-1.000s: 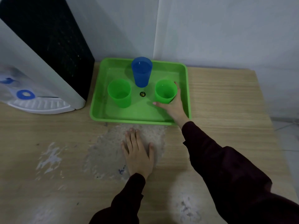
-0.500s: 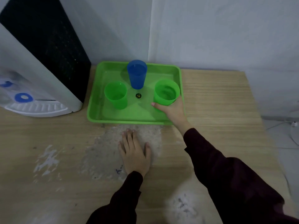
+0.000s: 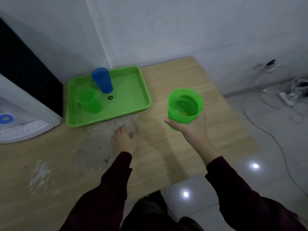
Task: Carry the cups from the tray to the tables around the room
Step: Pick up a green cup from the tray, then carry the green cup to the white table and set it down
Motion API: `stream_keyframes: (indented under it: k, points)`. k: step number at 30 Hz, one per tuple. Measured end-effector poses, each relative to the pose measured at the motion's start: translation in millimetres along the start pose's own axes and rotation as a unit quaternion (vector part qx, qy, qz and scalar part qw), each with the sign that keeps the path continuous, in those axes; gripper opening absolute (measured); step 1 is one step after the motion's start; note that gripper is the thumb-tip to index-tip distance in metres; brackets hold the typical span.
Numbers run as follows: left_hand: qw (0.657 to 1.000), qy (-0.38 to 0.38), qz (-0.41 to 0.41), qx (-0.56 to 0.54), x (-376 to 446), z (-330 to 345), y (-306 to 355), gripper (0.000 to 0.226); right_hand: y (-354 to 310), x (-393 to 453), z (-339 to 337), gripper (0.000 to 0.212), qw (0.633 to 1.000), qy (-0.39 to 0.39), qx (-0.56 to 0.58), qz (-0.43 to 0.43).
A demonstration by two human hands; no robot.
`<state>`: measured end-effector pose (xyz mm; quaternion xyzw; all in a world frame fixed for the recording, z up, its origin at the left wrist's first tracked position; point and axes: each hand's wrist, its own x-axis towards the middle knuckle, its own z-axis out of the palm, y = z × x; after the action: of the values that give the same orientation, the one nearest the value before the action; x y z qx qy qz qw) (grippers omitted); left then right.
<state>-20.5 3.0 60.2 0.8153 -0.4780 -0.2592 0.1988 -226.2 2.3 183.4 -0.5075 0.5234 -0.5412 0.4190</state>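
My right hand (image 3: 193, 130) grips a green cup (image 3: 185, 106) from below and holds it upright in the air, to the right of the green tray (image 3: 133, 87). Some liquid shows inside the cup. On the tray stand a blue cup (image 3: 102, 82) at the back and a second green cup (image 3: 89, 100) at the left. My left hand (image 3: 123, 140) rests on the worn wooden table (image 3: 180, 77) just in front of the tray, fingers loosely curled, holding nothing.
A white and black water dispenser (image 3: 25, 104) stands at the left, against the tray. White walls meet in a corner behind the table. To the right, cables and a power strip (image 3: 285, 97) lie on the glossy tiled floor (image 3: 275, 147).
My right hand has lifted the right green cup out of the tray and moved it rightward and toward me. The view has swung to the right; my left hand stays on the table.
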Motion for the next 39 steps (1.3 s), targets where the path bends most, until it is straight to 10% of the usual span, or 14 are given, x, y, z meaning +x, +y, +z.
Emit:
stream_keyframes:
  k: [16,39]
  points:
    - [0.844,-0.189,0.481,-0.145,-236,80,201,0.019,-12,-219,-278,0.072,0.933,0.349,-0.078,0.027]
    - [0.518,-0.598,0.606,-0.09,-522,393,532,0.018,19,-319,-626,0.072,0.585,0.806,-0.08,0.045]
